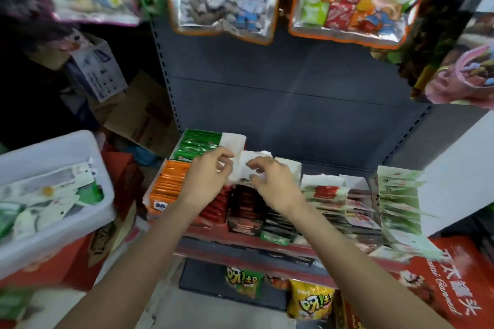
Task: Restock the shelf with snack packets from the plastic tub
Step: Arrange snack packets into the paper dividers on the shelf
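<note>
Currently: shelf largely stocked — orange, green, red and dark packet rows in place. Left hand and right hand both pinch a white packet above the red row. Plastic tub, left of the shelf, holds more packets — restocking unfinished.

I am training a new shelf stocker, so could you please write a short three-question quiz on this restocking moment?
1. True or false: the left hand is inside the white plastic tub.
2. Which packets fill the display box nearest the tub? A) orange packets B) blue packets C) purple packets
3. Fill in: both hands hold a white ____ flap above the dark red packets.

Key: 1 false, it is at the shelf with the right hand; 2 A; 3 cardboard.
</note>
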